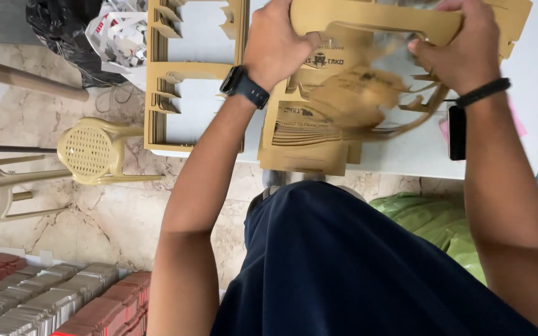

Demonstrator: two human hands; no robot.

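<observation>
Both the left hand [276,45] and the right hand [462,46] grip a tan card sheet [375,22] above a card stack [306,134] on the white table [530,81].

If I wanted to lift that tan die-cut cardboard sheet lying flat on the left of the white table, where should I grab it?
Probably by a solid outer strip of the die-cut cardboard sheet, not the thin inner tabs, which look likely to bend. Its near edge overhangs the white table slightly, so come from the near side and pinch that border above and below. Both the left hand and right hand already grip another sheet.
</observation>
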